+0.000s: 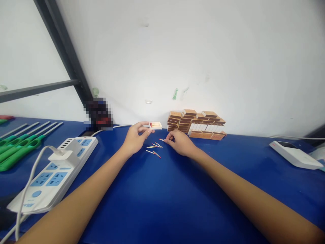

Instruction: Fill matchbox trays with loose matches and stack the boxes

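Observation:
My left hand (135, 137) grips a small white matchbox tray (157, 127) by its left end, above the table. Red-tipped matches (153, 124) lie inside the tray. Between the thumb and fingertips of my right hand (179, 142) is a single match (161, 139), its red head pointing left. Several loose matches (154, 146) are scattered on the blue table below and between the two hands. Just behind my right hand stand stacked matchboxes (186, 119), brown with dark striking sides.
A white power strip (87, 149) with a plugged-in charger (63, 157) lies at left. Beyond it are green-handled tools (22, 147) with metal shafts. A white device (294, 154) rests at the right. The white wall (228, 61) rises behind the blue table (162, 196).

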`<state>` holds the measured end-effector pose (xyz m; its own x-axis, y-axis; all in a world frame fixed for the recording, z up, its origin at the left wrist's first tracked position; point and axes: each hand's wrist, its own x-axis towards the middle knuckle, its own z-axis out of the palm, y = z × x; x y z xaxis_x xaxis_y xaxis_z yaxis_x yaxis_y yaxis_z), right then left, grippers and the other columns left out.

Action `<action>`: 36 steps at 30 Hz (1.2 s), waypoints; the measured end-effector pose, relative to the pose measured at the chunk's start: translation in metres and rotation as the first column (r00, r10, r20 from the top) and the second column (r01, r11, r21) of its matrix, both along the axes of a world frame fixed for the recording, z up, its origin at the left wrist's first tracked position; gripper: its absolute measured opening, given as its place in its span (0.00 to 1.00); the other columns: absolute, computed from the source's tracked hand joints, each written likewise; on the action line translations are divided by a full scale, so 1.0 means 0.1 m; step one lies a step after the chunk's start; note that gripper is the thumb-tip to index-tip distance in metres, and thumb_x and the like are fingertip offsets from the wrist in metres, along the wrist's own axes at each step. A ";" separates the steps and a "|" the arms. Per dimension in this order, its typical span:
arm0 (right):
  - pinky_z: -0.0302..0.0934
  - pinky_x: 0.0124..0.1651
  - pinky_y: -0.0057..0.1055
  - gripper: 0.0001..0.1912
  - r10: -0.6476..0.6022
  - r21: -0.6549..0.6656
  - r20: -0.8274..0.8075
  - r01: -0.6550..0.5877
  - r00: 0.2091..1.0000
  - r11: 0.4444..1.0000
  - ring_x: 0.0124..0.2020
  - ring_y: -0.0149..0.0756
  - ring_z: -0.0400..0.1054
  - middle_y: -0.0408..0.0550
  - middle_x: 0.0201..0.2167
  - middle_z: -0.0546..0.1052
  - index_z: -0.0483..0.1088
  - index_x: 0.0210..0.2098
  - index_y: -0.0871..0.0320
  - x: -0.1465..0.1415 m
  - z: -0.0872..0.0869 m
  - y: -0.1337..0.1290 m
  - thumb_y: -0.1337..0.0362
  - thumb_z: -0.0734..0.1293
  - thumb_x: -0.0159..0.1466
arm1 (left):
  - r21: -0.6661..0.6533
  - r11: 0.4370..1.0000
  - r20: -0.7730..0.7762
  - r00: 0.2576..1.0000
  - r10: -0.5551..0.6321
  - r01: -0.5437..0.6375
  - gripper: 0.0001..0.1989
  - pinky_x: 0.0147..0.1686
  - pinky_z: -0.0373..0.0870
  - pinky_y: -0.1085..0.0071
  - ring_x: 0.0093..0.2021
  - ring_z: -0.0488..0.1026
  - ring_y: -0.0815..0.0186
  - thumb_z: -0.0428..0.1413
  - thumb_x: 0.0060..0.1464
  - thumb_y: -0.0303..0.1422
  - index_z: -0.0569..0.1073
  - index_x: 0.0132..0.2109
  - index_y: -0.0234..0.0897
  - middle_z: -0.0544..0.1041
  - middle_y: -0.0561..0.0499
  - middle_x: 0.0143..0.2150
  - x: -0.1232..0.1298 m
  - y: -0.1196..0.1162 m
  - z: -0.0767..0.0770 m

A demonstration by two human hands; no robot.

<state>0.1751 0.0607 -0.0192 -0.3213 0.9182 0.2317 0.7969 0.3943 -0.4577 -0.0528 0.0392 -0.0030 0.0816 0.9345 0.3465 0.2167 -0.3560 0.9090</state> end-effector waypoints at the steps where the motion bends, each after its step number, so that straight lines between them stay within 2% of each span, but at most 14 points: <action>1: 0.60 0.42 0.32 0.07 -0.004 -0.023 0.022 0.005 1.000 1.000 0.38 0.38 0.71 0.49 0.38 0.78 0.76 0.34 0.58 -0.01 0.02 0.00 0.62 0.71 0.68 | 0.003 1.000 0.000 1.000 -0.003 0.003 0.20 0.43 0.74 0.62 0.46 0.83 0.55 0.63 0.60 0.39 0.75 0.56 0.34 0.86 0.42 0.43 0.00 0.00 0.00; 3: 0.60 0.41 0.32 0.08 0.003 -0.046 0.043 -0.001 0.999 0.999 0.37 0.38 0.71 0.50 0.37 0.78 0.75 0.33 0.58 0.00 0.07 0.00 0.63 0.71 0.69 | 0.009 1.000 0.001 1.000 -0.005 0.005 0.20 0.45 0.74 0.62 0.49 0.82 0.54 0.62 0.61 0.38 0.75 0.56 0.33 0.86 0.42 0.43 -0.01 0.01 -0.01; 5: 0.60 0.41 0.32 0.08 0.020 -0.025 0.015 -0.019 1.000 1.000 0.38 0.38 0.71 0.50 0.37 0.78 0.74 0.33 0.58 0.04 0.13 -0.01 0.63 0.69 0.69 | 0.015 1.000 -0.008 1.000 -0.010 0.010 0.19 0.46 0.74 0.61 0.48 0.83 0.55 0.62 0.61 0.37 0.75 0.56 0.34 0.86 0.42 0.42 -0.01 0.01 -0.01; 11: 0.62 0.43 0.35 0.08 0.055 0.213 -0.179 -0.016 0.982 0.977 0.40 0.40 0.69 0.50 0.38 0.76 0.71 0.35 0.57 0.19 0.41 -0.06 0.62 0.65 0.71 | 0.007 0.994 -0.028 0.994 -0.107 0.107 0.23 0.45 0.73 0.63 0.46 0.82 0.57 0.63 0.61 0.43 0.75 0.57 0.34 0.86 0.42 0.45 0.00 -0.01 -0.04; 15: 0.62 0.44 0.36 0.08 0.101 0.266 -0.161 -0.056 0.982 0.962 0.40 0.40 0.68 0.50 0.39 0.75 0.69 0.35 0.56 0.22 0.51 -0.10 0.62 0.65 0.72 | -0.003 0.989 -0.046 0.988 -0.150 0.150 0.24 0.42 0.73 0.64 0.43 0.81 0.58 0.61 0.62 0.44 0.74 0.59 0.35 0.86 0.42 0.49 0.01 -0.01 -0.04; 22: 0.63 0.45 0.38 0.06 0.064 0.255 -0.128 -0.030 0.990 0.966 0.41 0.41 0.69 0.51 0.40 0.74 0.68 0.36 0.56 0.32 0.54 -0.10 0.64 0.64 0.71 | 0.037 0.990 -0.184 0.975 -0.128 0.137 0.18 0.41 0.74 0.64 0.44 0.82 0.57 0.59 0.64 0.40 0.74 0.56 0.36 0.86 0.44 0.47 0.02 -0.04 -0.03; 27: 0.63 0.46 0.36 0.04 0.166 0.245 -0.015 -0.157 0.986 0.957 0.40 0.40 0.69 0.51 0.43 0.73 0.69 0.39 0.56 0.23 0.57 -0.20 0.65 0.65 0.72 | 0.044 0.984 -0.285 0.946 -0.152 0.171 0.15 0.43 0.75 0.63 0.44 0.83 0.58 0.58 0.65 0.38 0.74 0.57 0.41 0.85 0.47 0.49 0.05 -0.08 -0.08; 31: 0.62 0.43 0.35 0.04 0.164 0.195 0.125 -0.186 0.979 0.963 0.40 0.39 0.69 0.51 0.45 0.72 0.69 0.40 0.57 0.15 0.60 -0.29 0.68 0.64 0.72 | 0.044 0.983 -0.294 0.942 -0.160 0.180 0.15 0.45 0.77 0.61 0.44 0.83 0.57 0.58 0.65 0.37 0.74 0.56 0.40 0.84 0.46 0.50 0.08 -0.11 -0.08; 36: 0.60 0.40 0.33 0.04 0.196 0.186 0.099 -0.211 0.976 0.960 0.37 0.36 0.68 0.50 0.43 0.72 0.70 0.39 0.57 0.15 0.58 -0.29 0.67 0.65 0.72 | 0.043 0.973 -0.317 0.926 -0.203 0.228 0.14 0.45 0.78 0.63 0.44 0.83 0.59 0.57 0.66 0.36 0.74 0.57 0.41 0.84 0.47 0.51 0.11 -0.15 -0.04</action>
<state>0.1900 0.0314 0.0388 -0.5211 0.7715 0.3652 0.7210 0.6268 -0.2955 -0.0420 0.0240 -0.0065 0.3924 0.8537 0.3424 0.3925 -0.4921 0.7770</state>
